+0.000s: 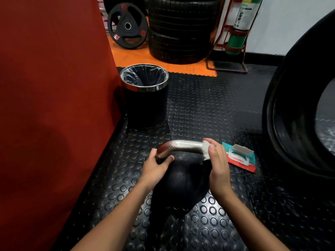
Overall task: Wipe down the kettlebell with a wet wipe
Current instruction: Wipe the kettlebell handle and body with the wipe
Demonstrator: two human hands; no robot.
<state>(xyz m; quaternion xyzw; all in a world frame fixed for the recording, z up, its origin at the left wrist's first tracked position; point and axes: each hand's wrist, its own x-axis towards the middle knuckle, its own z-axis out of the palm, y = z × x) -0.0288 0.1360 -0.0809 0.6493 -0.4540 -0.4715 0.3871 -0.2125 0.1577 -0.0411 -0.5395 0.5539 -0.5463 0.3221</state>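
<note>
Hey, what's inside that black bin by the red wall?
The black bin shows only a dark liner bag folded over its chrome rim. Its bottom is hidden by the near wall, so any contents there can't be seen.

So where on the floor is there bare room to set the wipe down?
Bare mat lies between the bin and the big tire, beyond the kettlebell, and again near the camera right of the right hand. It is crowded around the wipes pack and the left hand.

Bare floor [208,109] lies beyond the kettlebell [181,182], hemmed by bin [146,105], red wall [54,105], wipe pack [241,158].
</note>
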